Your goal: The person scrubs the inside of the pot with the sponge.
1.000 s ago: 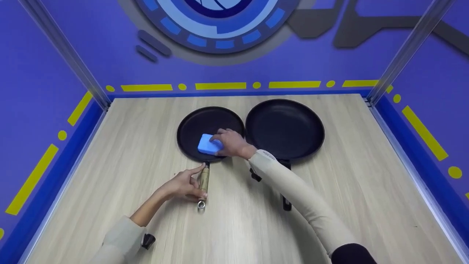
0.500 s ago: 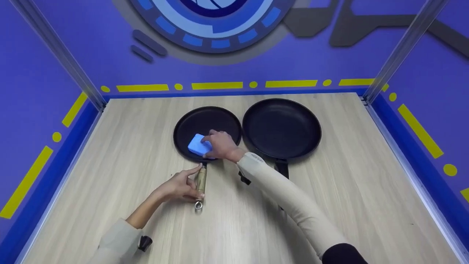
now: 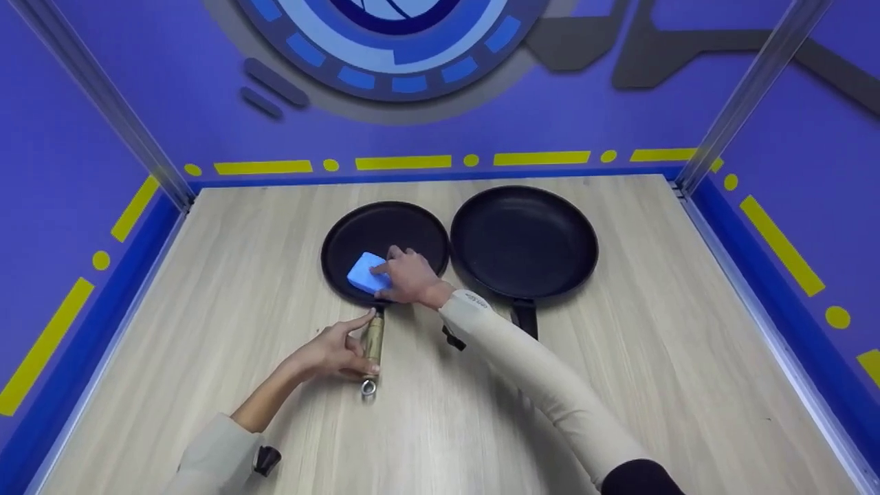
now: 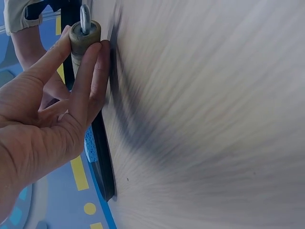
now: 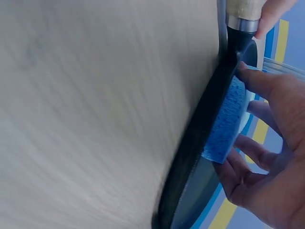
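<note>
A small black frying pan (image 3: 385, 227) with a wooden handle (image 3: 374, 340) lies left of centre on the table. My left hand (image 3: 337, 350) grips that handle between thumb and fingers; in the left wrist view the handle's end (image 4: 86, 36) with its metal ring points toward the camera. Over the near part of the pan, my right hand (image 3: 410, 276) holds a blue sponge (image 3: 368, 273) against the cooking surface. The right wrist view shows the sponge (image 5: 226, 124) inside the pan's rim, with thumb and fingers at its two ends.
A larger black frying pan (image 3: 524, 244) stands right beside the small one, their rims touching or nearly so. Its dark handle (image 3: 525, 318) runs toward me, partly under my right forearm. Blue-purple panels (image 3: 426, 130) wall the wooden table (image 3: 653, 357) at the back and sides.
My right hand has slid the sponge a little to the left across the small pan, turning it slightly. My left hand keeps its grip on the handle. The whole head view has shifted slightly.
</note>
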Action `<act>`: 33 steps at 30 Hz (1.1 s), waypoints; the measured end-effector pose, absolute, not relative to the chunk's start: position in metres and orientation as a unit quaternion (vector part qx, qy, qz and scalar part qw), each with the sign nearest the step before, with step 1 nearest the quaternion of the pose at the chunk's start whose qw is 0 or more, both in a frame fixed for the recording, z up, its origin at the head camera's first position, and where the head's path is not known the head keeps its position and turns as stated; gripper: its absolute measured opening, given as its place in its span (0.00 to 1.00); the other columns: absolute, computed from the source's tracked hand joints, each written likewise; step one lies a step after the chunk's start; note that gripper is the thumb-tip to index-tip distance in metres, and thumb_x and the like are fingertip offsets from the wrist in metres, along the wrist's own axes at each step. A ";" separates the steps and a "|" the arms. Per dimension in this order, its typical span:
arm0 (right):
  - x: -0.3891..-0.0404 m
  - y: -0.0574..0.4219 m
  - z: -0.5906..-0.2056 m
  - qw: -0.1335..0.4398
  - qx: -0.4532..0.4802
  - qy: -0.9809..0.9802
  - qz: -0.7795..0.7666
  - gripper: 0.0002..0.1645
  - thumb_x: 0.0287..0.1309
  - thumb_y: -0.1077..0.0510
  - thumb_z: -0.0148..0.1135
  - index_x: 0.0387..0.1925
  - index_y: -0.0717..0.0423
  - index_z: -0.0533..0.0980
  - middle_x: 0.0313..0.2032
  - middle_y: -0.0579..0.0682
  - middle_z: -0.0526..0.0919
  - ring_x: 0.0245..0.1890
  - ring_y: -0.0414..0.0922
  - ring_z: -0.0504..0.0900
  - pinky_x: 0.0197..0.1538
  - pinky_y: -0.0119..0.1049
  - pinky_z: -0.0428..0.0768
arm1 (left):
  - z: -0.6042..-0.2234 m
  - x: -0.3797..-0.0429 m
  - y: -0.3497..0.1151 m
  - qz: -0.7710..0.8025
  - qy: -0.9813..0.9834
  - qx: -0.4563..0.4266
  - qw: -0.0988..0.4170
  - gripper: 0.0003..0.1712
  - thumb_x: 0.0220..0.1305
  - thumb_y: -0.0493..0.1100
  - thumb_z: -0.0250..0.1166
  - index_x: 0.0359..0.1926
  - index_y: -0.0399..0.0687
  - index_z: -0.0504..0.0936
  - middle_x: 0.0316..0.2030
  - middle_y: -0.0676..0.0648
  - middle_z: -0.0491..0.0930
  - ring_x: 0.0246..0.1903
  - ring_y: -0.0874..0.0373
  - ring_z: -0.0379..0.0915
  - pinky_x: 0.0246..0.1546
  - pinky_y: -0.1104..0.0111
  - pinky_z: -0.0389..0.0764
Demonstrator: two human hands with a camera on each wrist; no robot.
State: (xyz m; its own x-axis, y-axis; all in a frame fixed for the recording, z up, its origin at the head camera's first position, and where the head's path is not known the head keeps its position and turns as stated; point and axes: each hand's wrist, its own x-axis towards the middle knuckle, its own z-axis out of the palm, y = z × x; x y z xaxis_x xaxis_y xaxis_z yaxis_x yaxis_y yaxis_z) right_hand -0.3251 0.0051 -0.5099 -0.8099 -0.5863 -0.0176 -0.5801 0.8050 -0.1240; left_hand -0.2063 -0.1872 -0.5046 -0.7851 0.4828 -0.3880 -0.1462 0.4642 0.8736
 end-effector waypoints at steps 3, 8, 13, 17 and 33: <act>-0.325 0.004 -0.506 0.041 -0.311 0.948 -0.047 0.31 0.65 0.40 0.65 0.68 0.36 0.75 0.60 0.59 0.78 0.54 0.56 0.80 0.56 0.48 0.85 | -0.505 -0.206 -0.189 0.508 0.796 0.109 0.312 0.63 0.56 0.34 0.77 0.82 0.43 0.45 0.21 0.53 0.79 0.22 0.65 0.79 0.30 0.69 0.88; -0.325 0.003 -0.505 0.053 -0.301 0.950 -0.061 0.30 0.66 0.41 0.66 0.68 0.38 0.76 0.60 0.58 0.78 0.58 0.54 0.79 0.60 0.48 0.83 | -0.505 -0.208 -0.188 0.506 0.795 0.105 0.319 0.63 0.56 0.34 0.77 0.82 0.44 0.45 0.22 0.53 0.80 0.23 0.65 0.80 0.30 0.69 0.88; -0.323 0.001 -0.509 0.045 -0.279 0.956 -0.074 0.30 0.64 0.41 0.68 0.67 0.37 0.77 0.59 0.58 0.78 0.52 0.56 0.80 0.56 0.49 0.86 | -0.505 -0.209 -0.187 0.495 0.804 0.108 0.313 0.62 0.56 0.34 0.78 0.81 0.43 0.46 0.22 0.53 0.80 0.23 0.65 0.79 0.29 0.70 0.87; -0.321 -0.004 -0.511 0.029 -0.268 0.960 -0.081 0.29 0.64 0.40 0.68 0.66 0.36 0.78 0.57 0.57 0.78 0.50 0.57 0.81 0.52 0.49 0.87 | -0.505 -0.208 -0.188 0.503 0.799 0.110 0.312 0.62 0.56 0.34 0.77 0.81 0.43 0.45 0.21 0.53 0.81 0.23 0.64 0.79 0.27 0.71 0.86; -0.318 -0.041 -0.515 -0.007 -0.246 0.966 -0.074 0.27 0.64 0.38 0.67 0.63 0.34 0.79 0.54 0.58 0.79 0.47 0.56 0.81 0.47 0.48 0.87 | -0.508 -0.206 -0.189 0.537 0.778 0.094 0.312 0.62 0.54 0.32 0.77 0.80 0.36 0.45 0.22 0.53 0.79 0.23 0.65 0.81 0.28 0.72 0.87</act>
State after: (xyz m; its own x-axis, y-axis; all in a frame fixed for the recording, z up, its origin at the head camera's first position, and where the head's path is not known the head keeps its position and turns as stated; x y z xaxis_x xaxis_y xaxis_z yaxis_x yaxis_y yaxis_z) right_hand -0.3175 -0.0407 -0.5148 -0.8792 -0.4738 0.0504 -0.4760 0.8683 -0.1395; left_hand -0.2059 -0.1890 -0.5084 -0.7873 0.4815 -0.3852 -0.1898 0.4052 0.8943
